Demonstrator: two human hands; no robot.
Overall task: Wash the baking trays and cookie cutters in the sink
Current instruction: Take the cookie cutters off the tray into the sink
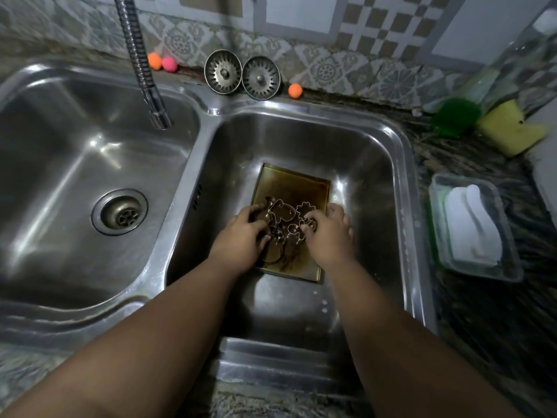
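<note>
From my feed, the steel double sink (pixel 193 164) fills most of the view, and the faucet (pixel 141 64) hangs over its left basin (pixel 60 152). In the right basin (pixel 301 140) a stained baking tray (pixel 289 182) lies flat on the bottom. My operator's left hand (pixel 241 236) is on the tray's left side, fingers curled and gripping the heap of cookie cutters (pixel 283 212) that sits on the tray. The right hand (pixel 328 236) has its thumb on the cutters and its fingers bent down over the tray's right rim; I cannot tell if they clamp it. On the counter to the right sit a clear tub (pixel 509 260) and a yellow sponge (pixel 509 131). Two drain strainers (pixel 223 70) lean against the tiled wall
</note>
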